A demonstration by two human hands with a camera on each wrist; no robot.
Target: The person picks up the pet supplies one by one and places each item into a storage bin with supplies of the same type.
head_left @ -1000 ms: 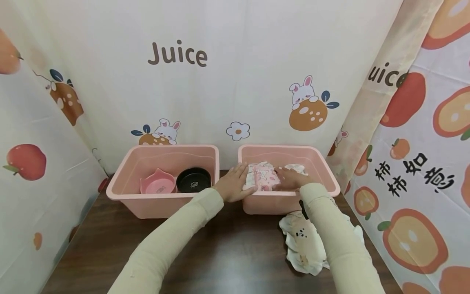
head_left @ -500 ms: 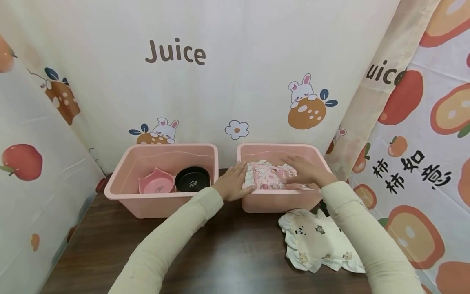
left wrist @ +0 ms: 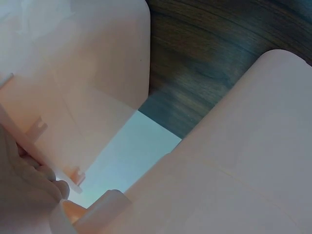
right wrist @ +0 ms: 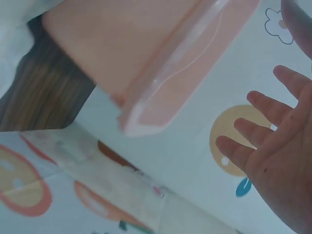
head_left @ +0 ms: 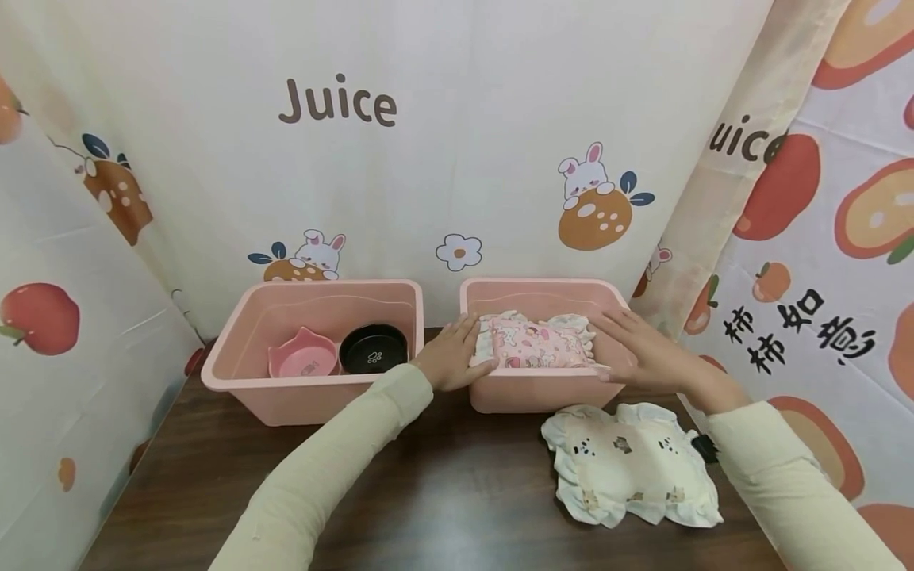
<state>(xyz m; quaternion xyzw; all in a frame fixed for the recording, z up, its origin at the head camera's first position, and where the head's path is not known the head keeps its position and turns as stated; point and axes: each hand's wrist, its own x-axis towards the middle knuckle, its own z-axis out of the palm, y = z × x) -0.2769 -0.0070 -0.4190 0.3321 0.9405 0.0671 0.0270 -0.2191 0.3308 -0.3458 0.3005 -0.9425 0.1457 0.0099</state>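
Note:
My left hand (head_left: 450, 355) rests on the left front corner of the right pink plastic bin (head_left: 531, 396), fingers straight over its rim. In the left wrist view its fingertips (left wrist: 46, 174) show at the bin's edge. Inside that bin lies a small pink patterned pillow (head_left: 541, 346) with white ruffles. My right hand (head_left: 653, 354) is held by the bin's right side, fingers spread and holding nothing, as the right wrist view also shows. Below it on the table lies a cream ruffled pillow (head_left: 628, 464) with little bear prints.
A second pink bin (head_left: 307, 396) stands on the left, holding a pink cat-eared bowl (head_left: 303, 355) and a black round bowl (head_left: 374, 349). Both bins stand on a dark wooden table (head_left: 443, 492), close to the printed curtain (head_left: 450, 159) behind. Another fruit-print curtain (head_left: 821, 333) hangs on the right.
My right hand has lifted off the pink pillow and moved right to the bin's side, uncovering the pillow and the cream one on the table. My left hand stays at the rim.

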